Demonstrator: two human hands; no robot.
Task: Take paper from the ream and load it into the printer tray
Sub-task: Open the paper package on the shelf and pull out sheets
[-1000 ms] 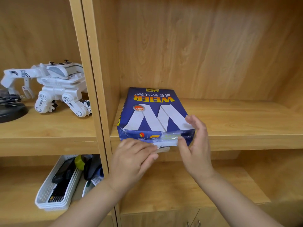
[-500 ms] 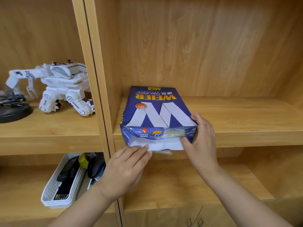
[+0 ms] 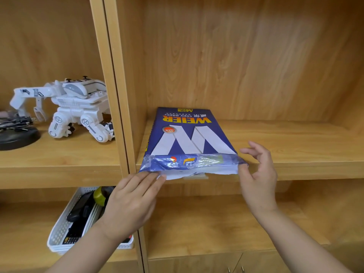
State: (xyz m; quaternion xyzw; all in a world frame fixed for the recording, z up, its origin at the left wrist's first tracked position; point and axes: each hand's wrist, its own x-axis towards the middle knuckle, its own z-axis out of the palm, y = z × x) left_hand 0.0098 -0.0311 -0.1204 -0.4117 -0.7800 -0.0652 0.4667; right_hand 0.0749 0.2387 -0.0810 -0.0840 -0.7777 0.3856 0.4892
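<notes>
Left hand (image 3: 132, 203) flat under ream (image 3: 189, 142), right hand (image 3: 256, 174) spread

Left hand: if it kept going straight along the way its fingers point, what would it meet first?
The left hand points up and to the right, fingertips at the torn open end of the blue paper ream. Going on, it would likely meet the white sheets showing under the wrapper; depth is hard to judge.

I see the ream (image 3: 189, 138) lying flat on the wooden shelf (image 3: 285, 146), in a blue wrapper with a big white W and yellow "WEIER" lettering upside down to me. Its near end overhangs the shelf edge, torn open, with white paper (image 3: 197, 174) showing under the crinkled wrapper.
</notes>
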